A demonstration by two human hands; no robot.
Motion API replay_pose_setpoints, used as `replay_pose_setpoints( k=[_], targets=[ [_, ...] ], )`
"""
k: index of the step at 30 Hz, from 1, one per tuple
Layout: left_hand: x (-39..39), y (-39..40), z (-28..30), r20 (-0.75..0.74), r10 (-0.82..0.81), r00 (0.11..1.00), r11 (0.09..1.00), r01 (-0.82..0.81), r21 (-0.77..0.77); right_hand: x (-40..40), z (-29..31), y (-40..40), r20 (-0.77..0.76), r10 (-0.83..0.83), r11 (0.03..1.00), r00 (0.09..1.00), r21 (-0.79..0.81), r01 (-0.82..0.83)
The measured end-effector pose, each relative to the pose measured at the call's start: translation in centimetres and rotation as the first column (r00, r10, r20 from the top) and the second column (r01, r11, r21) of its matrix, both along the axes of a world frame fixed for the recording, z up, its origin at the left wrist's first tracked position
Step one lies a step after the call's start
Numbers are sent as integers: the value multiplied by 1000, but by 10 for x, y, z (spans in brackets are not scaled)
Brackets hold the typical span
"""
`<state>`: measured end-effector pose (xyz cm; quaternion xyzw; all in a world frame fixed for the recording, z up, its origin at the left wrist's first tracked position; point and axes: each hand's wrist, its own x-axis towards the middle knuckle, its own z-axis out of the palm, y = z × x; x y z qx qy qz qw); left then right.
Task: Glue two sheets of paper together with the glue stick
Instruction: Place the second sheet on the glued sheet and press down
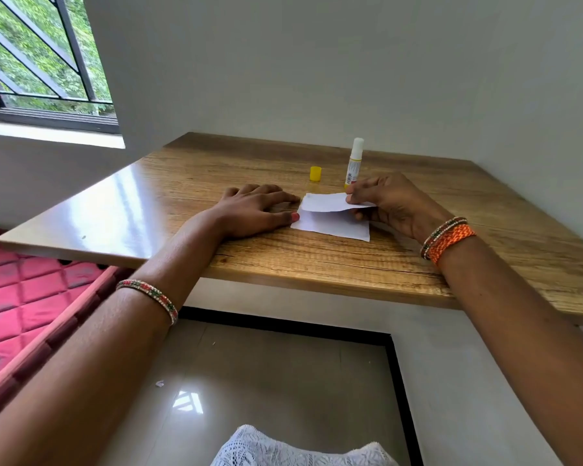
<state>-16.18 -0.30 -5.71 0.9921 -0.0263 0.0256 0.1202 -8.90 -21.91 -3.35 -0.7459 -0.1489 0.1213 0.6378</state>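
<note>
A small white lower sheet (330, 227) lies flat on the wooden table (317, 264). My left hand (253, 210) rests flat beside it, fingers spread, thumb tip pressing its left edge. My right hand (384, 203) pinches the right edge of a second white upper sheet (327, 201) and holds it slightly raised over the lower one. Behind the sheets the glue stick (354, 161) stands upright with its white tip uncovered. Its yellow cap (315, 173) stands to the left of it.
A white wall closes the table's far and right sides. The table's left and near edges are free. A red quilted mattress (24, 297) lies to the lower left, and glossy floor tiles (266, 381) show below the table.
</note>
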Motion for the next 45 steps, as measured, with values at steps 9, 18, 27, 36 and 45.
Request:
replay_pose_setpoints(
  k=[9,18,27,36,45],
  targets=[
    [0,0,0,-14,0,1000,1000,0,-9,-1,-3,2,9,12,1000,1000,13,-12],
    [1,1,0,-20,6,1000,1000,-6,-11,-2,-5,4,-2,9,1000,1000,24,-8],
    [3,2,0,-8,9,1000,1000,-9,-23,-7,-5,4,9,-9,1000,1000,-18,9],
    [2,0,1,-9,12,1000,1000,-13,-27,-11,-5,4,17,-18,999,1000,-31,18],
    [5,2,-1,15,22,1000,999,-22,-33,-15,-8,5,87,-75,992,993,-94,83]
  ],
)
